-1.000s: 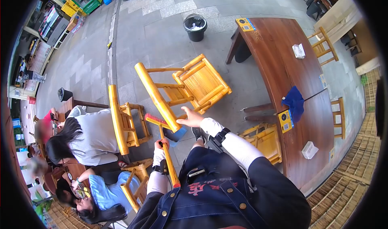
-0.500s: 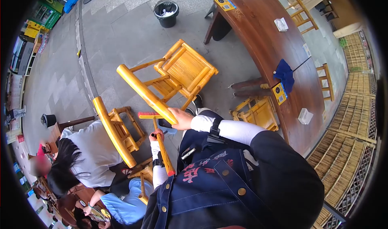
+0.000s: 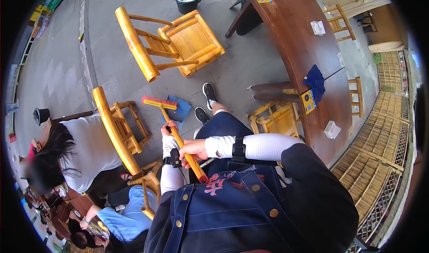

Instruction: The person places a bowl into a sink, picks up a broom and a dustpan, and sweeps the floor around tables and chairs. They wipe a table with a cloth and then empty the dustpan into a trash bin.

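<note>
A broom [image 3: 187, 155] with a yellow-orange handle slants in front of my body, its red-bristled head low over the floor. My right hand [image 3: 195, 150] is closed around the upper handle. My left hand [image 3: 169, 129] is closed beside the handle, farther down, with a dark rod end showing at its fingers, apparently the dustpan's handle. The blue dustpan [image 3: 181, 112] lies beyond, partly behind the broom head. A bamboo chair [image 3: 190, 38] stands ahead of both hands, untouched.
A long wooden table [image 3: 292, 34] runs along the right, with a bamboo chair [image 3: 279, 121] at its near side. Another chair [image 3: 117, 130] and a seated person [image 3: 91, 146] are on the left. A black bin [image 3: 187, 0] stands at the top.
My right hand has let go of the chair's top rail and moved to the broom handle. The chair now appears farther up and left. The broom head and dustpan show more fully.
</note>
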Action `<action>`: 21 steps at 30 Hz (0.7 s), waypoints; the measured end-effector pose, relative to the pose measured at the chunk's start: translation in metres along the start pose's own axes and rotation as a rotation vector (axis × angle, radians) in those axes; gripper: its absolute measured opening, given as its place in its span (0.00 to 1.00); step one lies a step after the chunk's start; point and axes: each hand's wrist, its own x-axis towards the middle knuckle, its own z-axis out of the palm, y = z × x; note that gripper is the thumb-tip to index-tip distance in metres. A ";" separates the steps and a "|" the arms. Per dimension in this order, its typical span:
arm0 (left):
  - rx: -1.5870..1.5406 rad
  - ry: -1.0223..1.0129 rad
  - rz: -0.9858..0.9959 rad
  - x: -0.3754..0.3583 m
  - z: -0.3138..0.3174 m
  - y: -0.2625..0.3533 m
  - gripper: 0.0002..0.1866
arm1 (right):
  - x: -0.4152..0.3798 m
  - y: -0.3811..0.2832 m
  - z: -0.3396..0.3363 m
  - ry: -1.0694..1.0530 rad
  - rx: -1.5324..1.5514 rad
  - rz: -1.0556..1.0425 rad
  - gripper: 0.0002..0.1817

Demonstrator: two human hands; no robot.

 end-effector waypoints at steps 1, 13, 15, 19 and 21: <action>-0.011 0.056 -0.058 0.005 -0.004 0.006 0.08 | 0.003 0.003 -0.003 0.023 0.022 0.029 0.16; 0.500 0.453 0.074 -0.019 0.013 -0.061 0.09 | -0.093 0.093 -0.102 0.392 -0.332 -0.273 0.28; 0.555 0.351 -0.119 -0.011 0.000 -0.056 0.07 | -0.129 0.123 -0.118 0.465 -0.378 -0.266 0.32; 0.648 0.435 -0.101 -0.008 0.007 -0.089 0.08 | -0.198 0.193 -0.128 0.720 -0.599 -0.214 0.34; 0.724 0.378 -0.177 -0.005 0.002 -0.103 0.09 | -0.232 0.218 -0.124 0.809 -0.550 -0.189 0.35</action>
